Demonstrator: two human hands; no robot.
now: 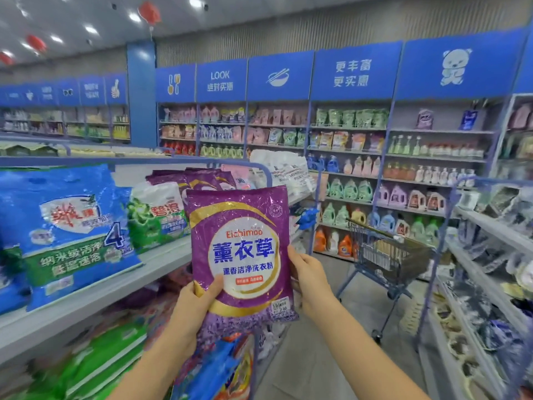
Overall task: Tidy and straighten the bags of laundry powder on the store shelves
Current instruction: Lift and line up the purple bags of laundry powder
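I hold a purple bag of laundry powder (240, 249) upright in front of me, off the shelf, its printed face toward the camera. My left hand (196, 301) grips its lower left corner with the thumb across the front. My right hand (307, 272) grips its right edge. On the top shelf (161, 265) to my left stand a large blue bag (66, 235), a green and white bag (157, 215) and several more purple bags (202, 179) behind the held one. White bags (282, 168) stand farther along.
A blue shopping trolley (386, 255) stands in the aisle ahead to the right. Shelving with small goods (490, 255) runs along my right. A wall of detergent bottles and bags (360, 168) closes the aisle's far end. Lower shelves hold green and blue bags (109, 359).
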